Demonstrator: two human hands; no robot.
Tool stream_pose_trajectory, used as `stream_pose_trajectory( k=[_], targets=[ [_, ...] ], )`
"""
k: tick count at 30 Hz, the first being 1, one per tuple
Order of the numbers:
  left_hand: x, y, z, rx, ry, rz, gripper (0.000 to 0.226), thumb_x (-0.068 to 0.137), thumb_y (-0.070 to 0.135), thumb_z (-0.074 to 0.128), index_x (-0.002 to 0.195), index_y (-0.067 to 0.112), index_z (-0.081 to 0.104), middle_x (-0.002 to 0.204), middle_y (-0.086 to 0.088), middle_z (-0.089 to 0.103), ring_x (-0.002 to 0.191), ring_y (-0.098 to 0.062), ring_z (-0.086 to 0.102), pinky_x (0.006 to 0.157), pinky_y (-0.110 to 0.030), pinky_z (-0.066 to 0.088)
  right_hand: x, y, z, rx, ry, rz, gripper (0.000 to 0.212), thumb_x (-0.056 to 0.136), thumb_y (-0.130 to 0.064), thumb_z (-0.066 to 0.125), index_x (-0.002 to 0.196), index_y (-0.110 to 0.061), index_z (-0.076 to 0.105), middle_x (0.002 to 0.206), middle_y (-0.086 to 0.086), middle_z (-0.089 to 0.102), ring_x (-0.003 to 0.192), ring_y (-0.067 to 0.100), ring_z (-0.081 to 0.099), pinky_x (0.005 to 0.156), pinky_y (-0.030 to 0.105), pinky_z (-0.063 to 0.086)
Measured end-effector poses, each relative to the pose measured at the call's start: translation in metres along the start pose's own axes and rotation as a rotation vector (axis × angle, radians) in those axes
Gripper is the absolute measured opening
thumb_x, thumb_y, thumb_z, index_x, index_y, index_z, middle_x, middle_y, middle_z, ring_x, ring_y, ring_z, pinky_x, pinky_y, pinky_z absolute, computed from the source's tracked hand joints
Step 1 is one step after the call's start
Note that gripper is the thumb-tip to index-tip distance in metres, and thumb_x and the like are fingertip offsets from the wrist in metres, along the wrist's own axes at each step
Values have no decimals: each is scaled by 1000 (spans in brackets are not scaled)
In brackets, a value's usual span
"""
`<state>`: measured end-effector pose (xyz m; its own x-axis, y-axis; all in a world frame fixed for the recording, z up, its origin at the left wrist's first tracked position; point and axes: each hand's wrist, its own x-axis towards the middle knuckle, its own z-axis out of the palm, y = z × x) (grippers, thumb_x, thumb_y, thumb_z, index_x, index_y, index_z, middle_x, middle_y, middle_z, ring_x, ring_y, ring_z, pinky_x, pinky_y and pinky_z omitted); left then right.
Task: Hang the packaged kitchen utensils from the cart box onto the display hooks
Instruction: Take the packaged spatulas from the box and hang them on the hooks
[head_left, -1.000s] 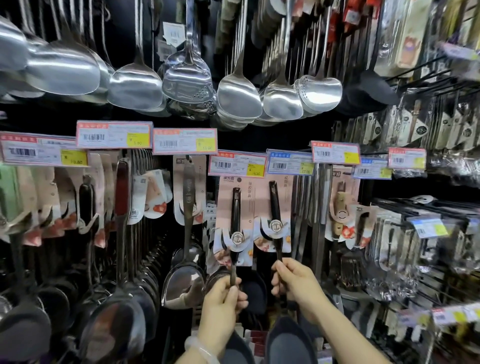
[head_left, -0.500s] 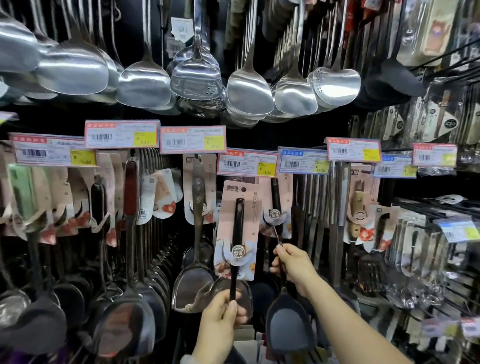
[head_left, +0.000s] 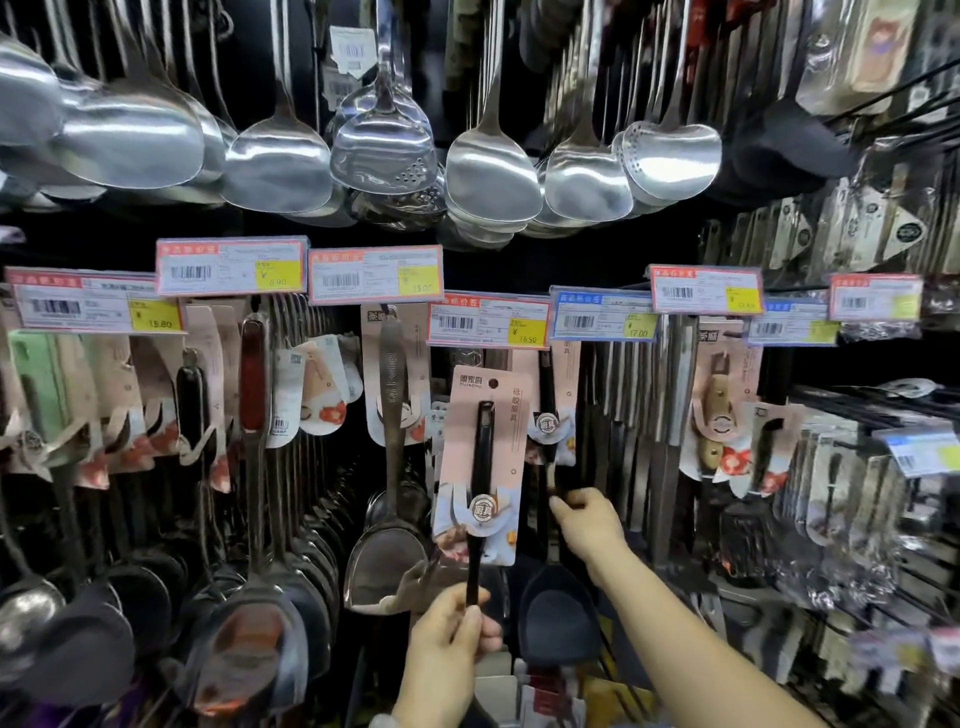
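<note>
My left hand (head_left: 451, 639) grips the black handle of a packaged utensil (head_left: 484, 467) with a pink backing card, held upright below the red price tag (head_left: 488, 319). The card's hang hole sits just under that tag. My right hand (head_left: 587, 519) pinches the thin handle of a second packaged black spatula (head_left: 558, 608), whose card hangs under the blue price tag (head_left: 602, 314). The hooks themselves are hidden behind the tags. The cart box is not clearly visible.
Steel ladles and spatulas (head_left: 488, 171) hang in a row overhead. Packaged spoons (head_left: 395, 467) and dark ladles (head_left: 249, 597) fill the hooks at left. Carded peelers (head_left: 719, 415) and bagged tools (head_left: 841, 493) crowd the right.
My left hand has lifted its carded utensil higher, up toward the red price tag. My right hand has also risen along the other spatula's handle.
</note>
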<state>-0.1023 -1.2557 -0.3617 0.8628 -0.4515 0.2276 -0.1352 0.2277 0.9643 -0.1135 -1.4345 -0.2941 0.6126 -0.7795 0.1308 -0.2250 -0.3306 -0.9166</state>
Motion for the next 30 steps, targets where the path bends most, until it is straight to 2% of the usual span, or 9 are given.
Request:
stream_pose_trajectory(
  k=[2,4,7,10,14,21,24,27,30],
  targets=[
    [-1,1,7,-41,5,-22,26,90,-9,41,84,10,58,54,-6,57,49,-15,54,50,-13,49,-15,-5,-7,132,57,-100,20,94,-32,50,104,-15,55,108,9,62,94,23,62,85,38,53],
    [-2,3,16,-85,-4,-40,26,91,-9,40,83,9,57,56,-9,55,45,-12,53,48,-13,49,-30,-14,-16,333,27,-217,13,93,-36,50,98,-24,50,99,5,62,80,13,66,71,30,57],
    [-5,5,31,-92,-33,-35,27,91,-9,39,82,10,56,58,-10,54,46,-13,53,48,-13,48,-43,-25,-29,342,-148,-312,47,86,-35,62,121,-37,30,100,-3,64,78,-4,67,59,14,53],
    [-10,7,46,-71,-79,-40,25,93,-5,40,85,12,56,63,-9,55,54,-17,53,50,-13,49,-54,-31,-37,243,-213,-348,88,75,-29,75,137,-45,14,113,3,62,95,9,67,82,27,56],
    [-16,14,64,-47,-121,-40,27,93,-2,41,83,18,56,66,-7,57,57,-16,55,58,-19,49,-62,-33,-54,269,-176,-401,93,76,-12,75,144,-34,17,121,9,63,107,22,63,95,43,51],
    [-12,29,80,-10,-144,21,24,95,5,41,87,23,56,66,-1,61,56,-9,58,62,-24,49,-60,-44,-74,316,-123,-502,89,76,-6,75,141,-38,23,100,-9,68,86,-3,67,70,9,52],
    [-7,30,80,15,-139,37,25,95,5,40,87,23,56,68,-4,60,61,-14,58,69,-29,48,-58,-48,-75,313,-140,-520,89,76,-5,74,142,-35,23,102,-12,66,91,0,67,75,15,54],
    [-4,27,79,39,-123,55,26,94,4,41,86,24,55,67,-2,60,58,-10,57,64,-22,47,-55,-44,-72,315,-135,-528,90,76,-9,74,143,-38,22,111,-1,66,105,17,64,92,37,54],
    [-3,25,81,23,-106,71,26,94,3,41,86,24,56,66,-1,60,56,-7,57,61,-18,47,-54,-43,-70,293,-148,-547,89,76,-14,75,141,-45,23,115,8,64,109,25,61,95,42,51]
  ],
)
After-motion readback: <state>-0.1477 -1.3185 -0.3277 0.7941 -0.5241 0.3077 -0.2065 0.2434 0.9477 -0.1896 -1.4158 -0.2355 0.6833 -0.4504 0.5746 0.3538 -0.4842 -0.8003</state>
